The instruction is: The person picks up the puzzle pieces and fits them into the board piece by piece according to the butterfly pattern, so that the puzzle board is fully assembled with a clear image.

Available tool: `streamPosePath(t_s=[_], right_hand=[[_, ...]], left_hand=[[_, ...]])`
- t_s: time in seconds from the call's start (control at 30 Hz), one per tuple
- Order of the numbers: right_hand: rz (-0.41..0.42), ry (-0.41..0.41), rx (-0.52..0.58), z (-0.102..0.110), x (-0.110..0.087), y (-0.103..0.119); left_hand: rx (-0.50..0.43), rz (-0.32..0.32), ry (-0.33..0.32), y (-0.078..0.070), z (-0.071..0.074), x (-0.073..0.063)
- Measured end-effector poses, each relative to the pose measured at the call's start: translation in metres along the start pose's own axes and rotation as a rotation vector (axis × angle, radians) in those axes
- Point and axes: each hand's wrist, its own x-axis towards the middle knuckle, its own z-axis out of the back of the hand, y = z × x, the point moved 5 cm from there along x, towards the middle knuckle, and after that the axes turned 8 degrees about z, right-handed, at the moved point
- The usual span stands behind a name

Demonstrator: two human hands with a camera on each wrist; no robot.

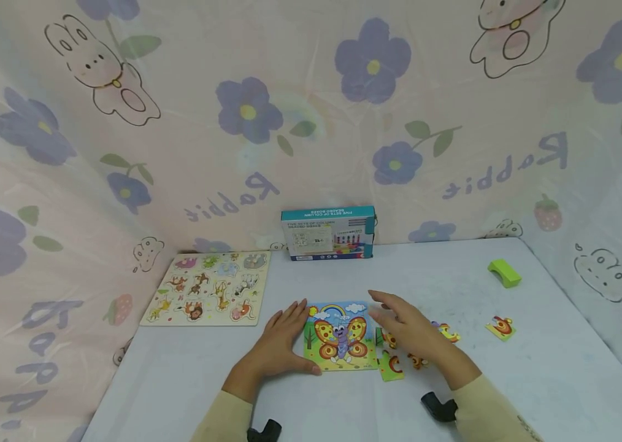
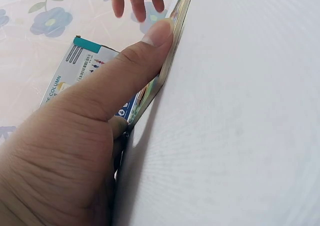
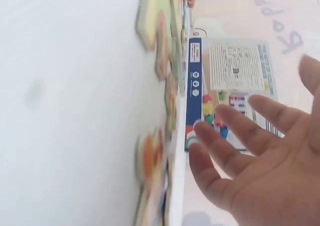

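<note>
From where I stand, the person's left grip (image 1: 278, 345) lies along the near-left side of the butterfly board (image 1: 341, 336), fingers straight and loosely spread, thumb stretched to the bottom corner. It seems to brace the board against sliding on the counter (image 1: 554, 368) rather than clutch it.

The right grip (image 1: 407, 325) is wide, fingers apart and palm bare, with nothing in it. Its fingertips hover by the board's top right corner; whether they brush it, I can't tell. Loose puzzle pieces (image 1: 391, 367) lie under and just beside it, probably set there for easy reach, with one stray piece (image 1: 501, 328) farther right.

Beyond that grip, well to its right, sits a green block (image 1: 505, 273). Past the left grip, the animal board (image 1: 208, 288) lies aside, presumably out of the way.
</note>
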Motion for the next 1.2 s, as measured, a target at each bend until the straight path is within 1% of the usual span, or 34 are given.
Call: streamPosePath(t_s=[0.07,0.17,0.3,0.37,0.47,0.6,0.73,0.83,1.03,1.2], right_hand=[[-0.001,-0.034,0.04,0.007,-0.006,-0.002],[0.003,-0.058,0.105,0.016,-0.014,-0.006],[-0.037,-0.067,0.188,0.023,-0.022,-0.015],[-0.055,-0.07,0.208,0.026,-0.026,-0.02],[-0.057,-0.055,0.188,0.027,-0.031,-0.03],[-0.042,-0.009,0.08,0.023,-0.036,-0.04],[-0.035,0.029,-0.017,0.018,-0.038,-0.043],[-0.022,0.03,-0.055,0.016,-0.038,-0.043],[0.004,0.011,-0.072,0.014,-0.038,-0.041],[-0.02,-0.015,-0.037,0.013,-0.037,-0.04]], left_hand=[[-0.003,0.001,0.002,0.0,0.0,0.0],[-0.005,0.004,0.003,0.0,0.0,0.0],[-0.005,0.009,0.001,-0.001,0.001,0.0],[-0.004,0.012,0.002,-0.001,0.001,0.0],[-0.004,0.016,0.005,-0.002,0.001,-0.001],[-0.003,0.013,0.005,-0.002,0.002,-0.001],[-0.001,0.006,0.004,-0.002,0.002,-0.001],[-0.003,0.002,0.004,-0.001,0.002,0.0],[0.0,0.004,0.008,-0.001,0.002,-0.001],[-0.003,0.003,0.006,-0.002,0.003,-0.001]])
